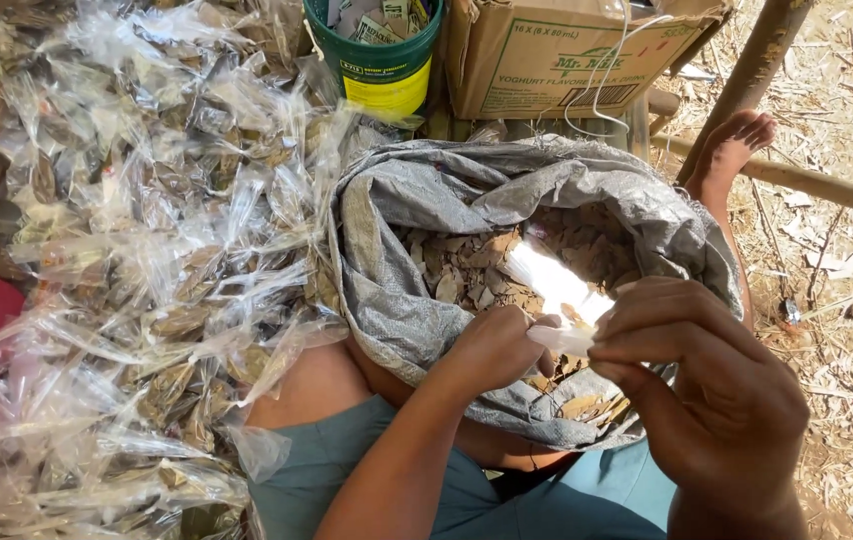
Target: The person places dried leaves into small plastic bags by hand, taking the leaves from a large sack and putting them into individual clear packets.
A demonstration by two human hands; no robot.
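A grey woven sack [397, 270] sits open between my legs, filled with dry brown leaves [467, 265]. Over its mouth both hands hold a small clear plastic bag [559, 300]. My left hand [492, 350] pinches the bag's near end, fingers curled around it. My right hand [707, 385] grips the same end from the right, thumb and fingers closed on the plastic. The bag stretches away from the hands across the leaves and looks empty.
A large heap of clear bags packed with leaves [147, 250] covers the left side. A green and yellow bucket [379, 50] and a cardboard box [567, 55] stand behind the sack. My bare foot [732, 145] rests on straw-littered ground by a wooden pole [757, 60].
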